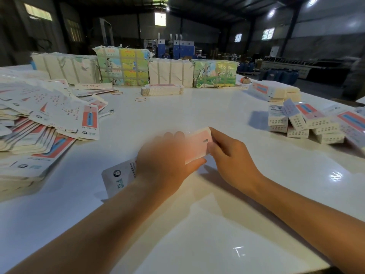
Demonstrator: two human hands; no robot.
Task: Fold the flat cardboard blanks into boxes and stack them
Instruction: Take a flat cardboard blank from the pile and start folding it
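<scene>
At the middle of the white table (197, 111) both hands hold one cardboard blank (198, 145), white and pink, partly folded. My left hand (167, 161) is blurred and grips the blank round its middle, the thumb under its near edge. The blank's white printed end (118, 177) sticks out below the left wrist. My right hand (231, 157) pinches the pink end with curled fingers. A loose heap of flat blanks (49, 119) lies at the left. Several folded boxes (304, 123) are stacked at the right.
Bundled packs of blanks (122, 66) stand in a row along the table's far side, with a low stack of blanks (162, 89) in front. Two rubber bands (140, 99) lie near it. A small brown object (245, 80) lies at the far right edge. Beyond is a dim warehouse.
</scene>
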